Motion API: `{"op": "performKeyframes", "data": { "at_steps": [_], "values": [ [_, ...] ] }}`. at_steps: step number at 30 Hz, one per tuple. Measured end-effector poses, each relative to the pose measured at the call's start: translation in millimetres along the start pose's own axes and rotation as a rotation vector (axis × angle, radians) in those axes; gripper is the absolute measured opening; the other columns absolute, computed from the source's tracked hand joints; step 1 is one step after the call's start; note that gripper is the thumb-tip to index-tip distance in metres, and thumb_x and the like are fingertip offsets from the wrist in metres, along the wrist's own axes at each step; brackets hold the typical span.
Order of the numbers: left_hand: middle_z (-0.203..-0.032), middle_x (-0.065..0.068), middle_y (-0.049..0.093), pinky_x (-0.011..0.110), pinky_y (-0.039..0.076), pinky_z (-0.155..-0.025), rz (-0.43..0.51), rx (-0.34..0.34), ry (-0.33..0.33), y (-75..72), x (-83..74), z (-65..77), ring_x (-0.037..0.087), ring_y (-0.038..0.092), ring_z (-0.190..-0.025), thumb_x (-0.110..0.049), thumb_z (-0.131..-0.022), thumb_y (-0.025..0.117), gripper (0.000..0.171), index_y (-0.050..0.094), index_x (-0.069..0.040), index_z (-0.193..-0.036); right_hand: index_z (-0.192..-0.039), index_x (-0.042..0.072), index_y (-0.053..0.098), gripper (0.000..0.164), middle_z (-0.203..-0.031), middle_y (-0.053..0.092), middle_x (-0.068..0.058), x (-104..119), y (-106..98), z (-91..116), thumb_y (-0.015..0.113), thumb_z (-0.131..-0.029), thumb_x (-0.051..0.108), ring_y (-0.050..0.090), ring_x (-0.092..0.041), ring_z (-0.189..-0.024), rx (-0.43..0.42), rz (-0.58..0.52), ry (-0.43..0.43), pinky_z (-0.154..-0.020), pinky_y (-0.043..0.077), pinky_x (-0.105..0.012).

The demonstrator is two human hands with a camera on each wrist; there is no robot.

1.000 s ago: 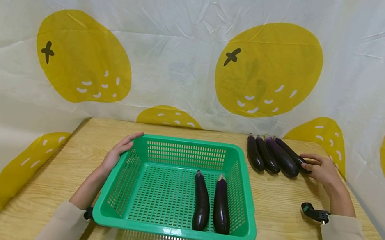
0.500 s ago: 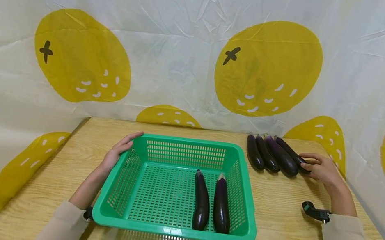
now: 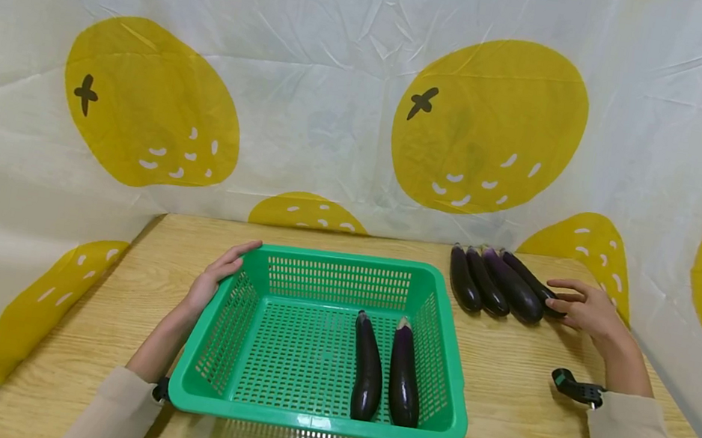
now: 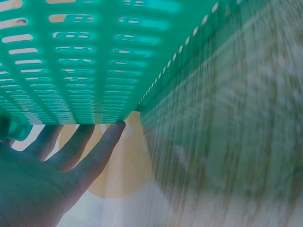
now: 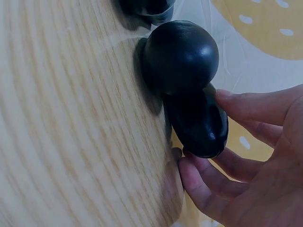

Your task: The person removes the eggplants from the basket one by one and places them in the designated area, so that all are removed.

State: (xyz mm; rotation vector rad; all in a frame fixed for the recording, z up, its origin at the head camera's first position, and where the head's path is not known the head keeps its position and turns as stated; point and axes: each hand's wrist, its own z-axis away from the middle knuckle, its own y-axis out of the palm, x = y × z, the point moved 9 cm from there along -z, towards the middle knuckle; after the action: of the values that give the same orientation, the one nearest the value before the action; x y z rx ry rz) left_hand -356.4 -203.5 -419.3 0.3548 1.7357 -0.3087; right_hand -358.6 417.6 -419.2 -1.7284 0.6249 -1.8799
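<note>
My left hand (image 3: 214, 283) rests on the left rim of the green plastic basket (image 3: 314, 421). In the left wrist view its straight fingers (image 4: 94, 158) lie along the perforated outer wall. Two dark purple eggplants lie inside at the right: one curved eggplant (image 3: 368, 373) and one straighter eggplant (image 3: 405, 382). At the back right, my right hand (image 3: 588, 315) pinches the blunt end of the rightmost eggplant (image 3: 529, 276), which lies on the table. The right wrist view shows thumb and fingers around that eggplant's end (image 5: 203, 127), beside a thicker eggplant (image 5: 182, 56).
Left of the held one lie more eggplants in a row: a thick eggplant (image 3: 513, 287), a slimmer eggplant (image 3: 487, 283) and a leftmost eggplant (image 3: 466, 282). A white curtain (image 3: 325, 117) with yellow fruit prints hangs behind the wooden table (image 3: 512, 417).
</note>
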Motion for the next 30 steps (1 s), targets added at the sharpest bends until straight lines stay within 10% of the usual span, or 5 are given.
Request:
{"op": "performKeyframes", "data": {
  "at_steps": [6, 13, 20, 27, 30],
  "values": [
    [-0.172, 0.020, 0.015, 0.017, 0.042, -0.108, -0.003, -0.003, -0.006, 0.0, 0.1, 0.1, 0.009, 0.038, -0.141, -0.024, -0.115, 0.023, 0.054, 0.020, -0.003, -0.164, -0.155, -0.003, 0.037, 0.067, -0.152, 0.040, -0.041, 2.0, -5.8, -0.7, 0.060, -0.105, 0.035, 0.051, 0.015, -0.091, -0.024, 0.008, 0.006, -0.080, 0.057, -0.022],
    [-0.172, 0.020, 0.015, 0.016, 0.041, -0.108, -0.017, -0.005, 0.004, -0.4, -0.8, 0.5, 0.006, 0.039, -0.140, -0.024, -0.115, 0.024, 0.054, 0.020, -0.002, -0.164, -0.133, 0.024, 0.056, 0.031, -0.125, 0.063, -0.002, 16.3, -20.1, 6.0, 0.064, -0.104, 0.032, 0.056, 0.015, -0.089, -0.071, -0.020, -0.050, -0.079, 0.056, -0.020],
    [-0.172, 0.020, 0.015, 0.016, 0.042, -0.109, -0.011, -0.009, 0.002, -0.3, -0.4, 1.4, 0.004, 0.040, -0.140, -0.023, -0.115, 0.024, 0.054, 0.020, -0.002, -0.164, -0.153, 0.001, 0.041, 0.063, -0.149, 0.045, -0.036, 43.5, -26.6, 14.4, 0.057, -0.106, 0.039, 0.056, -0.010, -0.108, -0.095, 0.068, -0.088, -0.097, 0.046, -0.056],
    [-0.171, 0.022, 0.016, 0.018, 0.043, -0.108, 0.014, -0.006, -0.003, 0.2, -0.6, 0.9, 0.006, 0.044, -0.137, -0.024, -0.115, 0.024, 0.054, 0.019, -0.002, -0.164, -0.151, 0.011, 0.046, 0.058, -0.118, 0.050, 0.025, 74.3, -28.6, 23.1, 0.061, -0.104, 0.041, 0.046, 0.007, -0.106, -0.138, 0.041, -0.144, -0.099, 0.043, -0.059],
    [-0.170, 0.022, 0.016, 0.019, 0.045, -0.107, 0.026, 0.000, -0.002, 0.8, -0.8, 1.0, 0.007, 0.046, -0.137, -0.023, -0.115, 0.024, 0.054, 0.019, -0.001, -0.164, -0.151, 0.010, 0.047, 0.058, -0.116, 0.049, 0.027, 85.6, -26.7, 26.0, 0.062, -0.104, 0.040, 0.046, 0.007, -0.106, -0.142, 0.035, -0.161, -0.099, 0.045, -0.056]
  ]
}}
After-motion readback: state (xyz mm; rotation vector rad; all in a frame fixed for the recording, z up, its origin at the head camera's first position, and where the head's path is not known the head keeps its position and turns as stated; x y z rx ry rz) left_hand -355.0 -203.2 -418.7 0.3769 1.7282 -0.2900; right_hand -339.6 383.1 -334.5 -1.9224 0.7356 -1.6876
